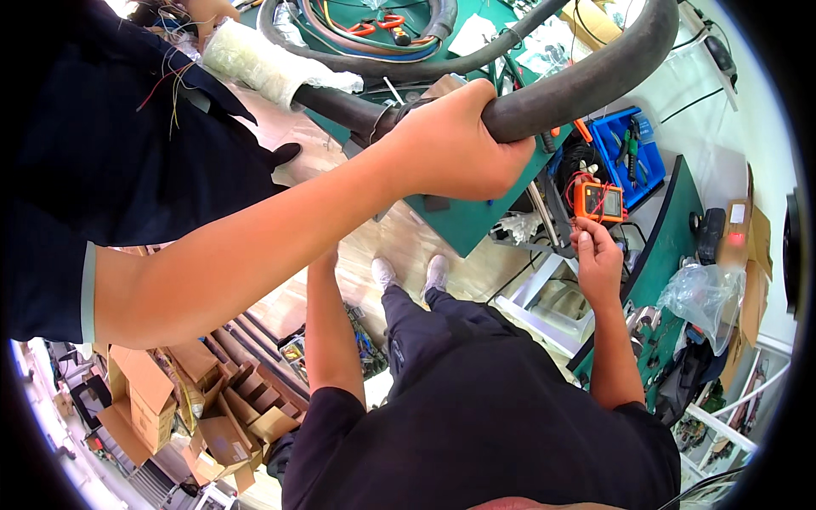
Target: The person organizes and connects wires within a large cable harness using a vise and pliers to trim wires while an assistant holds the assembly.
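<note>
No words or numbers can be read here. The little screen [612,203] on the orange meter [598,202] is too small to make out.

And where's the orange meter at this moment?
The orange meter is right of centre in the head view, just beyond the person's right hand and beside the lower left edge of the blue tray.

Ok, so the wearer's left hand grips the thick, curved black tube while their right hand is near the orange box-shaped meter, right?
Whose hand grips is wrong: the head view shows a co-worker's hand gripping the thick, curved black tube. The wearer's right hand is indeed near the orange box-shaped meter.
</note>
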The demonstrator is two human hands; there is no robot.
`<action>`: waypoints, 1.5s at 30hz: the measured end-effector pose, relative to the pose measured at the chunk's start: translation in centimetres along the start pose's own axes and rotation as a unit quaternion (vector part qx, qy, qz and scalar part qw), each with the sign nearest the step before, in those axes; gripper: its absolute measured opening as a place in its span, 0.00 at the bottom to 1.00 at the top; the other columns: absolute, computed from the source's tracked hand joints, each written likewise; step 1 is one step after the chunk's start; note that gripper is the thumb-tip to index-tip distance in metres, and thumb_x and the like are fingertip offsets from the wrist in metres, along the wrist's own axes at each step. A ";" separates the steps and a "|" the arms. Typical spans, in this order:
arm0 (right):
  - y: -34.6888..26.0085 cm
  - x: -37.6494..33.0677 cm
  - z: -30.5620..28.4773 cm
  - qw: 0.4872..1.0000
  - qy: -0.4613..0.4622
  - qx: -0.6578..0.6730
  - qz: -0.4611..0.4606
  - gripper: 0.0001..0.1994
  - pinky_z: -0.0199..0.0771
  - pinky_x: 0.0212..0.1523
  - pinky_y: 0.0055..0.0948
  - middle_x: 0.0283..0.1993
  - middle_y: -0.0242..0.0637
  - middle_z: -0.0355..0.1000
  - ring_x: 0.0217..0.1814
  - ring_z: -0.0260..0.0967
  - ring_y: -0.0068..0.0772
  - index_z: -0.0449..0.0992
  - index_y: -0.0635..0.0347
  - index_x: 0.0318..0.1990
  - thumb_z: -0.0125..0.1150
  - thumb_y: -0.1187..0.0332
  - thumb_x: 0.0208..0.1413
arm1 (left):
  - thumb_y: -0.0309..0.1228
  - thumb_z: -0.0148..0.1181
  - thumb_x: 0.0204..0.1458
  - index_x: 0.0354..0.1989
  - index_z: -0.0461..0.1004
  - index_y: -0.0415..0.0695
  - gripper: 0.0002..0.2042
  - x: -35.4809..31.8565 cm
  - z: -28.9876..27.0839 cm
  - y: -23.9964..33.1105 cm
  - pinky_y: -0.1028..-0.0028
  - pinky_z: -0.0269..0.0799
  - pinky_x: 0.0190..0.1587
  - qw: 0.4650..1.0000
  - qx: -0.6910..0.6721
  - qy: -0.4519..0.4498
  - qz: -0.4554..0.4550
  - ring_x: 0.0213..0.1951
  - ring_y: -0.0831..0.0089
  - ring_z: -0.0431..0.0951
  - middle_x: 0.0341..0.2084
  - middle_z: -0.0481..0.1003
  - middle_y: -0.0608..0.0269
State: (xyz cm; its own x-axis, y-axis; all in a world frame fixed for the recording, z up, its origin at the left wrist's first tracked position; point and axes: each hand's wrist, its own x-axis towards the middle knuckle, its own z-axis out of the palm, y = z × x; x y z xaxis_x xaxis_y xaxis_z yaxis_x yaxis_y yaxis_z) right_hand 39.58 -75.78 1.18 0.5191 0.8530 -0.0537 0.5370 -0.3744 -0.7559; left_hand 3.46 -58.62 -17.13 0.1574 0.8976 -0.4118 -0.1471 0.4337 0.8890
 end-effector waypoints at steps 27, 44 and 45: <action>-2.6 3.5 0.2 0.968 0.048 0.240 0.053 0.13 0.74 0.39 0.23 0.38 0.37 0.75 0.36 0.72 0.23 0.73 0.67 0.50 0.47 0.68 0.66 | 0.19 0.46 0.42 0.56 0.67 0.31 0.26 -11.6 4.4 2.8 0.66 0.61 0.62 0.966 -0.104 -0.206 -0.112 0.59 0.64 0.69 0.51 0.74 0.52; -12.2 8.8 0.2 0.774 0.044 0.630 -0.051 0.36 0.62 0.62 0.40 0.57 0.46 0.67 0.61 0.62 0.41 0.64 0.71 0.58 0.45 0.41 0.62 | 0.40 0.40 0.64 0.59 0.65 0.34 0.23 -5.4 2.2 -4.2 0.63 0.60 0.61 0.963 -0.249 -0.030 -0.099 0.60 0.64 0.65 0.56 0.69 0.48; -13.2 9.5 0.5 0.787 0.112 0.606 -0.016 0.36 0.62 0.63 0.41 0.56 0.47 0.67 0.61 0.63 0.41 0.64 0.72 0.58 0.47 0.40 0.62 | 0.41 0.42 0.65 0.57 0.67 0.34 0.23 -5.7 2.7 -3.9 0.64 0.60 0.60 0.957 -0.274 -0.014 -0.090 0.59 0.65 0.66 0.56 0.69 0.47</action>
State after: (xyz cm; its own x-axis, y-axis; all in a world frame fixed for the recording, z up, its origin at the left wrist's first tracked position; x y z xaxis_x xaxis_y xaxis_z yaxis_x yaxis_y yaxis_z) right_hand 37.07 -62.56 10.37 0.6958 0.7182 -0.0092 -0.4072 0.3839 -0.8287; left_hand 5.73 -65.66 -17.71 0.2535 0.8054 -0.5358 -0.6050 0.5642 0.5618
